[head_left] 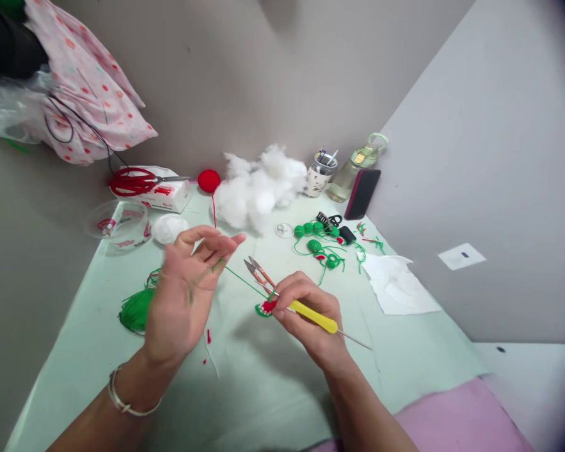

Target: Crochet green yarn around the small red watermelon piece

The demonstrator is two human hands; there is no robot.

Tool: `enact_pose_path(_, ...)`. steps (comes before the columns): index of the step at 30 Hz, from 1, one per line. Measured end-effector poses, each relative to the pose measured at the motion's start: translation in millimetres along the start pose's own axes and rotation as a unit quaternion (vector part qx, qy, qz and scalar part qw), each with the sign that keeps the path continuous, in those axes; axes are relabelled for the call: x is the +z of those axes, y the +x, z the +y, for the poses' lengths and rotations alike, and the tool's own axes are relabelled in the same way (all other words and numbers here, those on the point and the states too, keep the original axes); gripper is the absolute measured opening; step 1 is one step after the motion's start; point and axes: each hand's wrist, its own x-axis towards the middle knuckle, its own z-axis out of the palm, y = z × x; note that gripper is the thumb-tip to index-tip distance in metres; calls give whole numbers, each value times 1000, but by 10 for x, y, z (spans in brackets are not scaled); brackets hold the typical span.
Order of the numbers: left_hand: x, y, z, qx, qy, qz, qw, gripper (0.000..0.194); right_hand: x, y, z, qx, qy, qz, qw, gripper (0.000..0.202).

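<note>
My right hand (311, 314) grips a yellow-handled crochet hook (313, 316) and pinches a small red and green crocheted piece (266, 307). A strand of green yarn (245, 280) runs taut from that piece up to my left hand (183, 289). My left hand is raised with its palm turned inward, the yarn passing across its partly curled fingers. Just beyond my right fingertips are thread snips (258, 271) with orange handles and their blades apart. Behind my left hand lies a bundle of green yarn (134, 312), partly hidden.
White stuffing (258, 188) and a red yarn ball (209, 181) sit at the back. Several green crocheted balls (314, 245) lie right of centre, near a leaning phone (362, 194) and water bottle (353, 169). Red scissors (136, 181) rest on a box at left. White paper (398, 289) lies right.
</note>
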Motion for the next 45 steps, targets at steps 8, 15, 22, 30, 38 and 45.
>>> enact_pose_path(8,-43,-31,-203,15,403,-235,884,26,-6,-8,-31,-43,-91,33,994,11)
enact_pose_path(15,64,-91,-159,-162,241,-182,940,38,-35,-46,-48,-72,-110,4,991,18)
enact_pose_path(22,100,-94,-155,-186,173,-138,957,45,-19,-58,-56,-106,-132,14,985,29)
enact_pose_path(30,87,-111,-197,-212,118,-138,960,46,-23,-77,-4,-132,-151,48,978,36)
enact_pose_path(38,136,-142,-238,-179,118,-96,972,48,11,-64,52,-281,-295,70,911,30)
enact_pose_path(45,135,-215,-291,-70,196,-59,976,47,41,-86,10,-365,-401,74,837,21)
